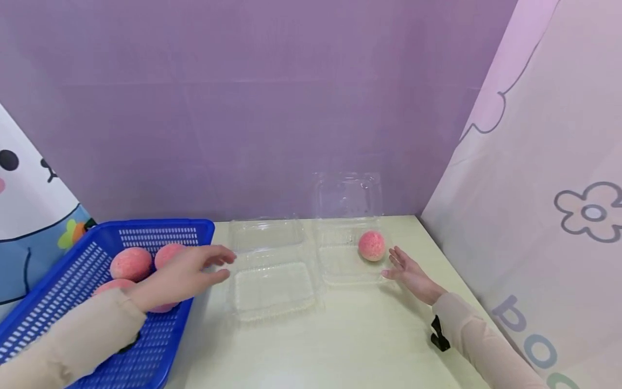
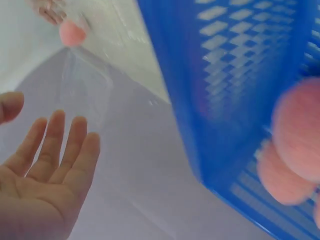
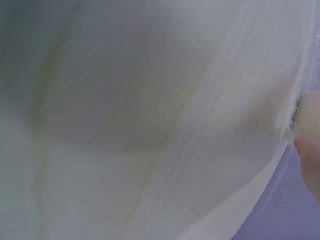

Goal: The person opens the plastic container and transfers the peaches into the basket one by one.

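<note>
My left hand (image 1: 187, 273) is over the right rim of a blue basket (image 1: 209, 229), its fingers loosely bent and nothing held. Several pink peaches (image 1: 131, 263) lie in that basket, partly hidden by the hand and sleeve. The left wrist view shows the palm of the left hand (image 2: 47, 185) bare, apart from the basket wall. At the right, my right hand (image 1: 413, 275) has its fingers spread beside a single peach (image 1: 371, 246). That peach sits in the right part of an open clear plastic box (image 1: 335, 270). The right wrist view catches only a fingertip (image 3: 310, 162) near the peach.
A second open clear box (image 1: 274, 286) lies between the basket and the right box. The right box's lid (image 1: 347, 197) stands raised against the purple backdrop (image 1: 272, 108). A printed cloth wall (image 1: 534, 216) bounds the pale table (image 1: 311, 351) at the right.
</note>
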Motion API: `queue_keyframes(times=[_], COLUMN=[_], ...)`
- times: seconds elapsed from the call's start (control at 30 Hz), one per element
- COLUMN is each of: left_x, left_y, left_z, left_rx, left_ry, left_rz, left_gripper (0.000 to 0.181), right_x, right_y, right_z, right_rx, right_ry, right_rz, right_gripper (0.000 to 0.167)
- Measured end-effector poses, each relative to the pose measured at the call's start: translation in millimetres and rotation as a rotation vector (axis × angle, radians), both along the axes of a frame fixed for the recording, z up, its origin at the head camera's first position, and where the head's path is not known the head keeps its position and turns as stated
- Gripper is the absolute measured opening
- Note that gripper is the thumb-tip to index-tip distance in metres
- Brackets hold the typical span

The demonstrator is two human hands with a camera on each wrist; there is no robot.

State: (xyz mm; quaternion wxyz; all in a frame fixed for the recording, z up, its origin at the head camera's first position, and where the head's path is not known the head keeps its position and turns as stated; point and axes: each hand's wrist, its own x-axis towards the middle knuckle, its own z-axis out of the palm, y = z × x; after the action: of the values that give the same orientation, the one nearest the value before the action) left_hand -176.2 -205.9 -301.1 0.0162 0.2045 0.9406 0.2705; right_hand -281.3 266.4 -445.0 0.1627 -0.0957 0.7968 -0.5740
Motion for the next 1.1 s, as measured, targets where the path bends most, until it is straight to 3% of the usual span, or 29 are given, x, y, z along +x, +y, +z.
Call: queue_keyframes(times=[0.3,0.57,1.1], left_x=[-37.0,-66.2,-117.7], left_y=[54.8,96.9,157.8], left_z=[-15.2,-22.0,-38.9], left_rx=[0.031,0.084,0.075], left_ry=[-0.007,-0.126,-0.105], left_rz=[-0.089,-0.094,-0.201], left_gripper=[0.026,0.025,0.025], right_x=[-0.8,-2.2,-1.5], right_y=[0,0,0], right_z=[-0.8,-2.8,-4.2], right_rx=[0.004,0.003,-0.017], right_ry=[0.008,-0.002,-0.026], right_rz=[-0.003,-0.016,-0.042], right_gripper=[0.089,0.089,0.09])
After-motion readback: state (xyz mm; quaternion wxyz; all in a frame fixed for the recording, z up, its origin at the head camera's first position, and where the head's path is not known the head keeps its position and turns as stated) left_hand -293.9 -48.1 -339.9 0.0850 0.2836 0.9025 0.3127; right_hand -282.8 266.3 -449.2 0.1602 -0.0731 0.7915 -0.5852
